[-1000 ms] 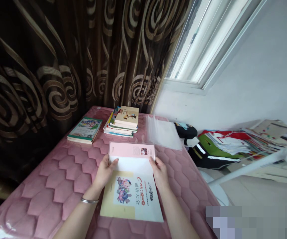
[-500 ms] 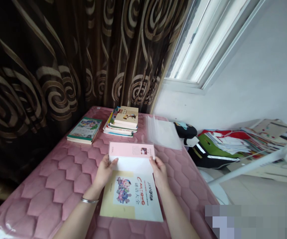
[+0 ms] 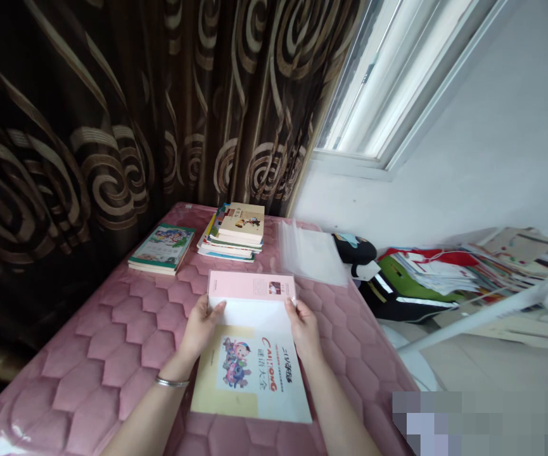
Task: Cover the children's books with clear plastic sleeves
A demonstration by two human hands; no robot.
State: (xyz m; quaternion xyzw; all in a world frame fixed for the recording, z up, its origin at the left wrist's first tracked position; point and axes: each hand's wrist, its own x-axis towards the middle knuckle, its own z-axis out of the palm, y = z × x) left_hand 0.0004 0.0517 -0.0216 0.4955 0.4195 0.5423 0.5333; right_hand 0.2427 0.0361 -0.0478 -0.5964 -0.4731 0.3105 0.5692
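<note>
I have both hands on a paperback with a cartoon cover, lying flat near the near edge of the pink quilted mattress, about midway across. My left hand, a silver bangle on its wrist, and my right hand stay well apart, one at each side. Each seems to pinch the paperback's upper part, where a pink-topped sheet with a white lower strip lies over it; I can't see exactly how my fingers sit beneath. Beyond my hands, towards the far edge, lie a stack of books, a green-covered book to its left and a clear plastic sleeve to its right. A dark swirled curtain hangs along the mattress's left side. Past the right edge sits a black-and-green bag with papers on it.
</note>
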